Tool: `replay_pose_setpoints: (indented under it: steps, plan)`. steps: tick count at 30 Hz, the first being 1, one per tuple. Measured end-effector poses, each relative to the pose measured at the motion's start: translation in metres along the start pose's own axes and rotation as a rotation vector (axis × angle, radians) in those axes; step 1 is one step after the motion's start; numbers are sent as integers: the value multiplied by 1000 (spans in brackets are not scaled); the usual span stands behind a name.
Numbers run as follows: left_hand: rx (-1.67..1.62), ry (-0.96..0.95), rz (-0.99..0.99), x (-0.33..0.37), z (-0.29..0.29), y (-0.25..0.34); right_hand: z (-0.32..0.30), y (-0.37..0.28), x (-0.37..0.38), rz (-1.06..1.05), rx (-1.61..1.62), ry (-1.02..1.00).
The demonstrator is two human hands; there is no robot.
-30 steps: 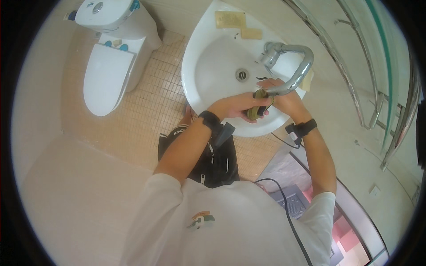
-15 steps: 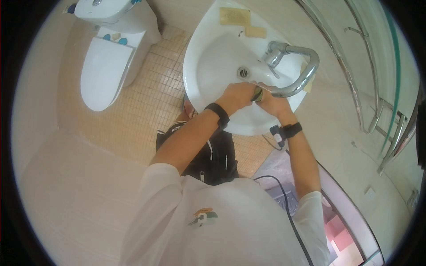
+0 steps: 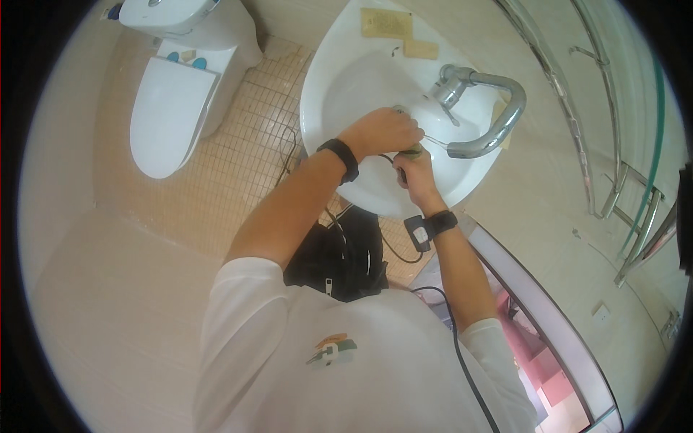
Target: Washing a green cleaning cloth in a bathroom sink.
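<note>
Over the front of the white washbasin [image 3: 317, 137], my two hands meet just left of the tap's spout. My left hand [image 3: 381, 131] is closed, knuckles up, and covers most of the drain; what its fingers hold is hidden. Below it, my right hand [image 3: 419, 180] is wrapped round a small yellow-green and dark thing [image 3: 411, 151], its kind unclear. A thin pale streak [image 3: 435, 141] runs from the chrome tap [image 3: 498, 130] to my left fingers; I cannot tell whether it is water.
Yellowish paper pieces [image 3: 386, 24] lie on the basin's back rim. A white toilet [image 3: 173, 115] with its lid down stands at left. Metal rails [image 3: 563, 94] line the right wall. A black cable [image 3: 462, 332] crosses my shirt, and a small box [image 3: 417, 233] hangs at my right wristband.
My left hand has moved slightly left and up. My right hand has swung left and lower, turning so its fingers and the dark part in them show. The wrist box has shifted left.
</note>
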State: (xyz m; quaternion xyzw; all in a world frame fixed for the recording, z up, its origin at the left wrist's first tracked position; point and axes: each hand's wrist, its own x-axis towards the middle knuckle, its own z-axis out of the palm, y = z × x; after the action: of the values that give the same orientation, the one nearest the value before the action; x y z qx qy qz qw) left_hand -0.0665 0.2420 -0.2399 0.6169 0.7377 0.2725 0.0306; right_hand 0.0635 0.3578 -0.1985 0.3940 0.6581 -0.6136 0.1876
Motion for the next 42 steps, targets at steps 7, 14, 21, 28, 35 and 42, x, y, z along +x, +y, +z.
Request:
replay_pose_setpoints:
  steps: [7, 14, 21, 28, 35, 42]
  plan:
    - [-76, -32, 73, -7, -11, -11, 30, 0, -14, 131, 698, -164]
    - [-83, -383, -347, -18, -13, 18, 7, 6, -4, -26, -140, -24]
    - [-650, -309, -576, -25, -26, 32, -32, -5, -17, -77, -313, -6]
    - [-1125, 94, -548, 0, -35, 36, -38, 0, -18, -31, 125, 86]
    - [-1052, 168, -585, 25, -49, 50, -38, -1, -22, -158, -5, -8]
    - [-1030, 197, -628, 31, -54, 59, -46, 12, -24, -149, -215, -30]
